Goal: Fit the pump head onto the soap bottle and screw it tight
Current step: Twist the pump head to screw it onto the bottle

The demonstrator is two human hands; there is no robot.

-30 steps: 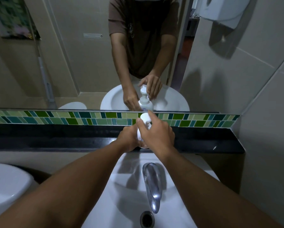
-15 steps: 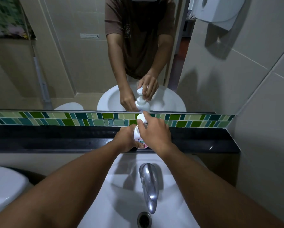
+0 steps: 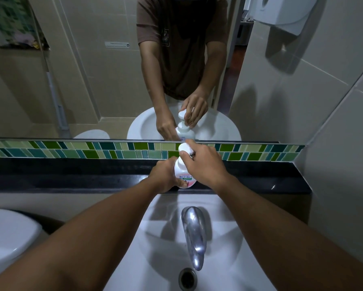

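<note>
A white soap bottle (image 3: 181, 172) with a pink label stands upright on the black ledge (image 3: 71, 179) behind the sink. My left hand (image 3: 165, 177) wraps around its lower left side. The white pump head (image 3: 186, 150) sits on top of the bottle, and my right hand (image 3: 205, 164) grips it from the right with thumb and fingers around it. The mirror (image 3: 113, 70) above shows the same grip: one hand low on the bottle, the other on the pump head. The bottle's neck is hidden by my fingers.
A white sink (image 3: 229, 238) with a chrome tap (image 3: 194, 234) and a drain (image 3: 187, 278) lies below my arms. A second white basin (image 3: 6, 238) is at the left. A green mosaic tile strip (image 3: 92, 151) runs under the mirror. A white dispenser (image 3: 281, 11) hangs on the right wall.
The view has shifted slightly, so more of the bottle's label shows below my hands. My right hand has turned a little on the pump head; my left hand stays on the bottle.
</note>
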